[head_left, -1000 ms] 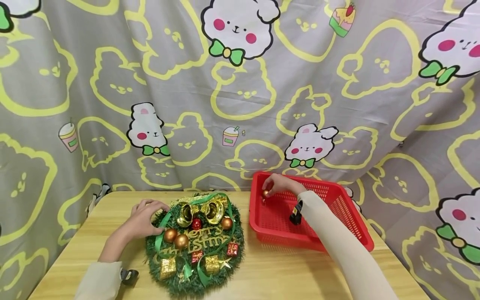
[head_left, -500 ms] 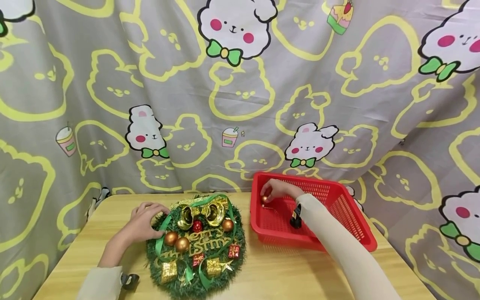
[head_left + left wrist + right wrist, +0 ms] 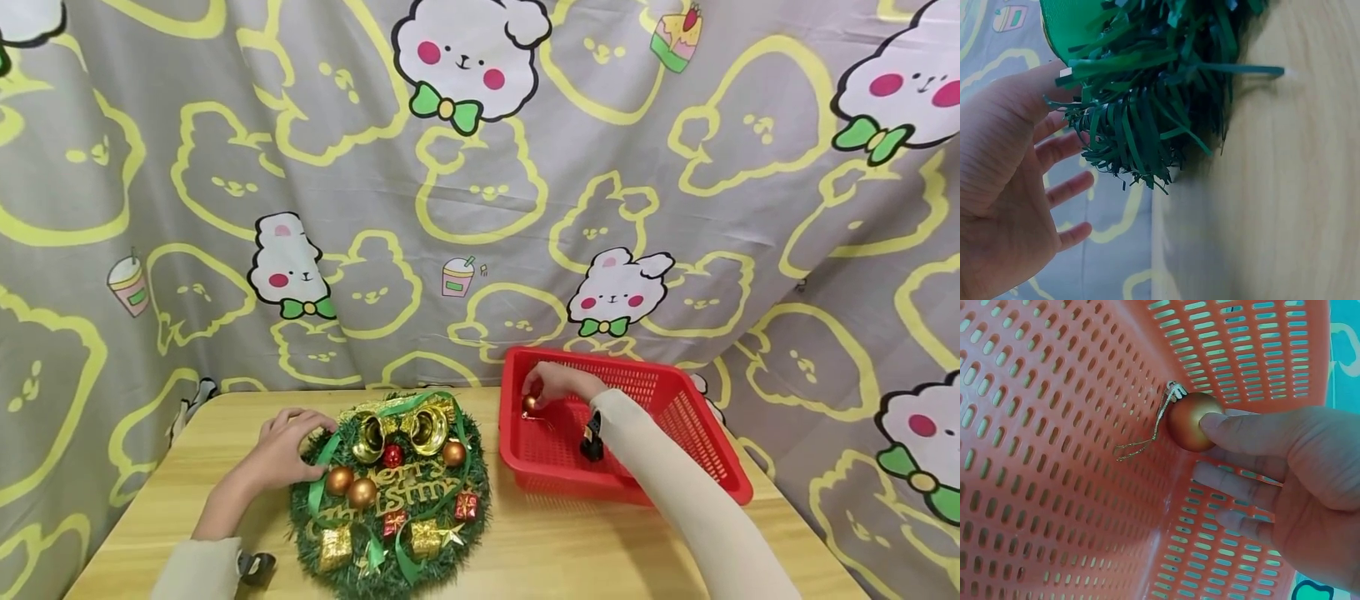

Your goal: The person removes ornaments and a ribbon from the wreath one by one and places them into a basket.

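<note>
In the head view, a green tinsel Christmas wreath [image 3: 390, 575] lies on the table, with gold bells, a green ribbon, copper-coloured balls, small gift boxes and gold lettering. My left hand [image 3: 283, 450] rests at its left edge. The left wrist view shows the thumb against the tinsel [image 3: 1141, 131] and the other fingers spread loosely; some fingertips are hidden behind it. My right hand [image 3: 558, 382] is inside the red basket [image 3: 577, 483]. Between thumb and fingers it pinches a copper-gold Christmas ball [image 3: 1192, 424], whose gold hanging string trails over the basket's perforated surface.
The light wooden table [image 3: 540, 550] carries the wreath at left and the basket at right, with a gap between them. A grey patterned curtain [image 3: 390, 183] hangs close behind and at both sides. Dark wrist cameras [image 3: 257, 568] are strapped to both wrists.
My right hand has lowered slightly in the basket with the Christmas ball, whose string now trails at the bottom. The left hand stays at the wreath's edge.
</note>
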Tool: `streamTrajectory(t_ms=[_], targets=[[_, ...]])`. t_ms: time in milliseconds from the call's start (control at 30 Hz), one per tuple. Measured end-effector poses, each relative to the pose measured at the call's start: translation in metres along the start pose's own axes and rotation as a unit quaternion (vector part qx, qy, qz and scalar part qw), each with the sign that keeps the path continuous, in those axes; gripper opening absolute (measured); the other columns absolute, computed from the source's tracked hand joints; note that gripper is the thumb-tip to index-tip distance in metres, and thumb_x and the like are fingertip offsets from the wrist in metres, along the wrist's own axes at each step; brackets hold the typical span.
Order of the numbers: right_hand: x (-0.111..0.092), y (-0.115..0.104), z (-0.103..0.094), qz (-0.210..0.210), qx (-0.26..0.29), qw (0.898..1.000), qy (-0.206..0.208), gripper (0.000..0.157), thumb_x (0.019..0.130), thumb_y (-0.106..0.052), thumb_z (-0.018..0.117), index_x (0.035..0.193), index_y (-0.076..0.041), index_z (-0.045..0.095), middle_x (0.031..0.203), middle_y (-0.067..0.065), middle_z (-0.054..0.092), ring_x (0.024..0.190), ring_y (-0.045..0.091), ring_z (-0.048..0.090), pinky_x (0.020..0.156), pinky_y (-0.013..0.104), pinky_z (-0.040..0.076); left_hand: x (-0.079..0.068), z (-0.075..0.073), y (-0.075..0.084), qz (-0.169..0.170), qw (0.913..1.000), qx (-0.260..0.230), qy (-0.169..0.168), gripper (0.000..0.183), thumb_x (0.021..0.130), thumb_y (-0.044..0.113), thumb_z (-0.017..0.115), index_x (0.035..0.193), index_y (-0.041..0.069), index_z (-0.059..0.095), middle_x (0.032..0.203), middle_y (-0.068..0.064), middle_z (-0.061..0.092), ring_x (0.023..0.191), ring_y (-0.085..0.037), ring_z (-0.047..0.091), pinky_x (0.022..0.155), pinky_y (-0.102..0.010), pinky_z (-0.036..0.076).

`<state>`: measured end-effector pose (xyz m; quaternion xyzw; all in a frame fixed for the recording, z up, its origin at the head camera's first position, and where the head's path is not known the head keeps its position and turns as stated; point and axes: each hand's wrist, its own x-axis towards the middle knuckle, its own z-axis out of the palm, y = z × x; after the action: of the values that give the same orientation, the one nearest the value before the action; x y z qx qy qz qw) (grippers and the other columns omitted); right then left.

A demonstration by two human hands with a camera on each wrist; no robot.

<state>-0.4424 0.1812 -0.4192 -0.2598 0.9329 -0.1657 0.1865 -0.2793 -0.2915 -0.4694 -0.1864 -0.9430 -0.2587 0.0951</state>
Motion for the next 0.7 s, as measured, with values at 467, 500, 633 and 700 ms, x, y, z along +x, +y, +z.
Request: streamTrajectory(t_ms=[467,500,633,700], targets=[[-0.012,-0.011,-0.008,-0.005,-0.017,1.000,0.001,0.025,0.087,-0.003,0.078,0.112,-0.006,0.075,0.102,0.006,0.075,0.089,0.016,0.066,0.085,0.033,0.061,0.002,-0.004,0.001,-0.002,0.9999,-0.008,-0.014,0.059,0.067,0.014,0.090,0.121,0.015,0.067,0.133,-0.014,0.062,0.131,-0.049,0.036,0.105,-0.075,0.018],[-0.013,-0.013,-0.009,-0.009,-0.021,1.000,0.000,0.025,0.087,-0.003,0.078,0.112,-0.005,0.075,0.102,0.007,0.075,0.090,0.017,0.066,0.085,0.033,0.061,0.002,-0.004,0.000,-0.002,0.9999,-0.008,-0.015,0.059,0.067,0.014,0.090,0.121,0.014,0.067,0.133,-0.014,0.063,0.131,-0.049,0.036,0.105,-0.075,0.018],[-0.016,-0.022,-0.017,-0.014,-0.042,0.999,0.004,0.027,0.087,-0.002,0.077,0.114,-0.005,0.075,0.107,0.009,0.074,0.093,0.019,0.065,0.087,0.034,0.060,0.002,-0.004,-0.001,-0.003,0.9998,-0.007,-0.016,0.059,0.068,0.014,0.090,0.122,0.015,0.066,0.133,-0.013,0.063,0.132,-0.050,0.036,0.105,-0.075,0.018],[-0.018,-0.025,-0.021,-0.023,-0.057,0.998,0.005,0.028,0.088,-0.002,0.076,0.115,-0.005,0.074,0.110,0.009,0.074,0.097,0.020,0.066,0.089,0.035,0.060,0.001,-0.003,-0.001,-0.002,0.9999,-0.007,-0.015,0.058,0.068,0.014,0.090,0.121,0.015,0.066,0.132,-0.013,0.063,0.132,-0.050,0.036,0.105,-0.076,0.019]])
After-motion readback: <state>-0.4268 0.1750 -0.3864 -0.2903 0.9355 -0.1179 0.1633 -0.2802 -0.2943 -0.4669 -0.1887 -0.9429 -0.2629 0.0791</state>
